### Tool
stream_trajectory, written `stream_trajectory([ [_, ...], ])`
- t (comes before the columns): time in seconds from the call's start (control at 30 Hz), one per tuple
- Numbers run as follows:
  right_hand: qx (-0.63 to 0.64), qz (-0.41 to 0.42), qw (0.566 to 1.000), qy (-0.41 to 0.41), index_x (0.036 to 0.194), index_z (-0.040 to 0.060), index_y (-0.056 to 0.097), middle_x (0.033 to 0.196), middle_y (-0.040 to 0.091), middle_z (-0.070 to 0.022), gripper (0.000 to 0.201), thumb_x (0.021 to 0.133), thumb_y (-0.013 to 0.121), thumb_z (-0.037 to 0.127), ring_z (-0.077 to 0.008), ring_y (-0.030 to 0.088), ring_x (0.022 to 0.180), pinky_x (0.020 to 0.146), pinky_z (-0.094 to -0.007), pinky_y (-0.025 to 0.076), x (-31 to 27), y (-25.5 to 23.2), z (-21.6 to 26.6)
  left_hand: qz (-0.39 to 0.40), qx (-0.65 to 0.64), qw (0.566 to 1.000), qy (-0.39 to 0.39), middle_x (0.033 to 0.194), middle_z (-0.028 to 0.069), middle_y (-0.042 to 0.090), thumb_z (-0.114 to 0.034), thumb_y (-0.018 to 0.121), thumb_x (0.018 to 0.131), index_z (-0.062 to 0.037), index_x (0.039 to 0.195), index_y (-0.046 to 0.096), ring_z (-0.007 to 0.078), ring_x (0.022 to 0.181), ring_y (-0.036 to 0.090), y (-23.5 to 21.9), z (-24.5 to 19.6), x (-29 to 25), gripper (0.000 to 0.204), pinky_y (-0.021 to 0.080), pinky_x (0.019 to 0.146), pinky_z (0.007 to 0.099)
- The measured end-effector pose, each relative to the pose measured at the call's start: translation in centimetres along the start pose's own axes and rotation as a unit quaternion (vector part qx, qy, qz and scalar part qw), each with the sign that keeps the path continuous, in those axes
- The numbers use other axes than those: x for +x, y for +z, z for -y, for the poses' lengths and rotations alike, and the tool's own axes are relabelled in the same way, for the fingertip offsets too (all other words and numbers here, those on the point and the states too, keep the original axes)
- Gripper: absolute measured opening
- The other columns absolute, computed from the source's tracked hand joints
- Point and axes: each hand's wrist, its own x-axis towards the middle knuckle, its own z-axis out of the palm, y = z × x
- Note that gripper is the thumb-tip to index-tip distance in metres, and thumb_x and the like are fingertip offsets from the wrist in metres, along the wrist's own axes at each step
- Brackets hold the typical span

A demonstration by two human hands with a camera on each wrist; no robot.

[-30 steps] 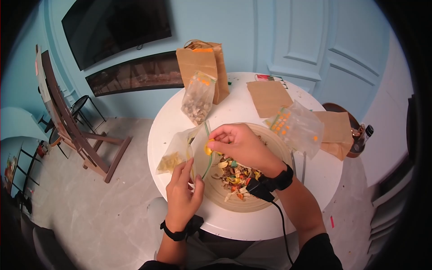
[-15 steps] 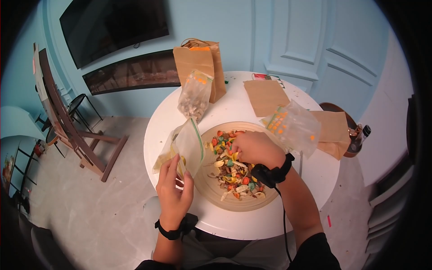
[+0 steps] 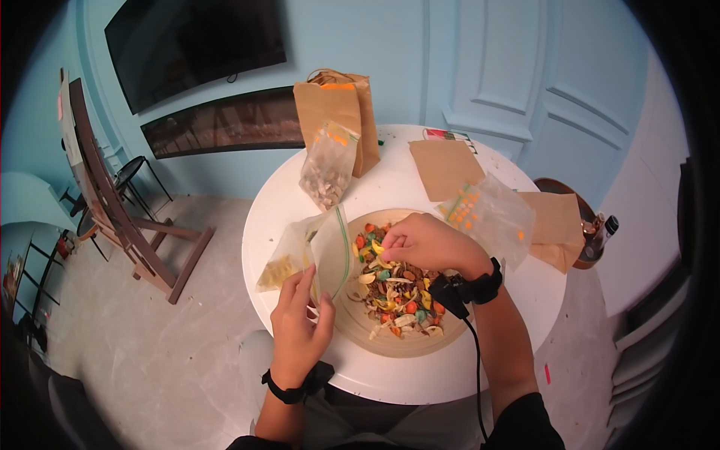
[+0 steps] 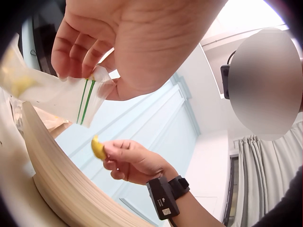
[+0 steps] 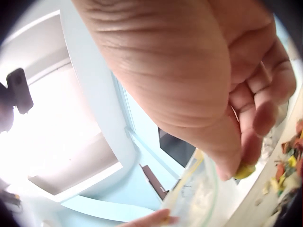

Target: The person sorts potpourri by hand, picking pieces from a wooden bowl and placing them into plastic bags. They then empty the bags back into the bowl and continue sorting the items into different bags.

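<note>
My left hand grips the edge of a clear zip bag with a green seal line. Its mouth gapes toward the right, and some yellow pieces lie at its far end. Thumb and fingertips of my right hand pinch a curved yellow piece, which looks like a dried petal or peel. That hand is over a round wooden plate, to the right of the bag's mouth. A mixed heap of dried pieces, orange, yellow, green, brown and cream, covers the plate's middle.
Behind the bag, another zip bag of dried pieces leans by an upright paper bag. To the right lie a zip bag with orange marks and flat brown paper. A cable trails from my right wrist.
My right hand went from the bag's mouth to the heap, then lifted slightly with a yellow piece pinched. The left hand kept its grip on the bag, whose mouth shifted a little.
</note>
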Motion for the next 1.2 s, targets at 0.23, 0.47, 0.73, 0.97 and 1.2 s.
stream_trajectory([
  [0.23, 0.141, 0.003, 0.985, -0.096, 0.111, 0.0009, 0.074, 0.095, 0.075, -0.0164, 0.029, 0.091, 0.073, 0.021, -0.0216, 0.071, 0.085, 0.080, -0.0328, 0.055, 0.4, 2.3, 1.8, 0.004, -0.007, 1.000, 0.003, 0.117, 0.0176, 0.066, 0.001, 0.065, 0.087, 0.0044, 0.132, 0.062, 0.0160, 0.070, 0.063, 0.3, -0.3, -0.1, 0.045, 0.054, 0.059, 0.0268],
  [0.47, -0.146, -0.081, 0.985, -0.049, 0.118, 0.0071, 0.072, 0.103, 0.072, -0.0139, 0.032, 0.089, 0.075, 0.018, -0.0312, 0.068, 0.097, 0.086, -0.0393, 0.053, 0.6, 2.5, -2.2, -0.027, -0.006, 0.999, 0.023, 0.116, 0.0188, 0.066, 0.000, 0.066, 0.086, 0.0060, 0.132, 0.062, 0.0188, 0.067, 0.064, 0.2, 0.4, 0.0, 0.046, 0.054, 0.056, 0.0286],
  [0.73, -0.194, 0.011, 0.980, 0.042, 0.110, 0.0091, 0.073, 0.101, 0.071, -0.0133, 0.024, 0.087, 0.074, 0.018, -0.0320, 0.067, 0.098, 0.086, -0.0425, 0.052, 1.5, 2.8, -3.7, -0.023, -0.006, 1.000, 0.018, 0.116, 0.0193, 0.066, 0.001, 0.065, 0.086, 0.0065, 0.131, 0.062, 0.0193, 0.068, 0.065, 0.2, 0.4, 0.0, 0.045, 0.054, 0.058, 0.0290],
  [0.97, -0.058, -0.027, 0.998, -0.019, 0.104, 0.0063, 0.073, 0.091, 0.073, -0.0136, 0.020, 0.093, 0.068, 0.022, -0.0293, 0.070, 0.086, 0.078, -0.0394, 0.053, 1.5, 1.9, -2.8, -0.020, -0.010, 1.000, 0.017, 0.116, 0.0194, 0.066, 0.001, 0.065, 0.086, 0.0065, 0.131, 0.062, 0.0194, 0.068, 0.065, 0.1, 0.3, 0.0, 0.045, 0.055, 0.059, 0.0292],
  [1.2, 0.038, -0.002, 0.998, -0.046, 0.106, 0.0033, 0.073, 0.088, 0.072, -0.0139, 0.023, 0.091, 0.071, 0.020, -0.0256, 0.068, 0.083, 0.075, -0.0375, 0.053, 1.5, 1.3, -2.7, -0.018, -0.009, 1.000, 0.018, 0.115, 0.0195, 0.066, 0.001, 0.066, 0.086, 0.0065, 0.131, 0.062, 0.0194, 0.068, 0.065, 0.1, 0.4, 0.0, 0.045, 0.054, 0.059, 0.0294],
])
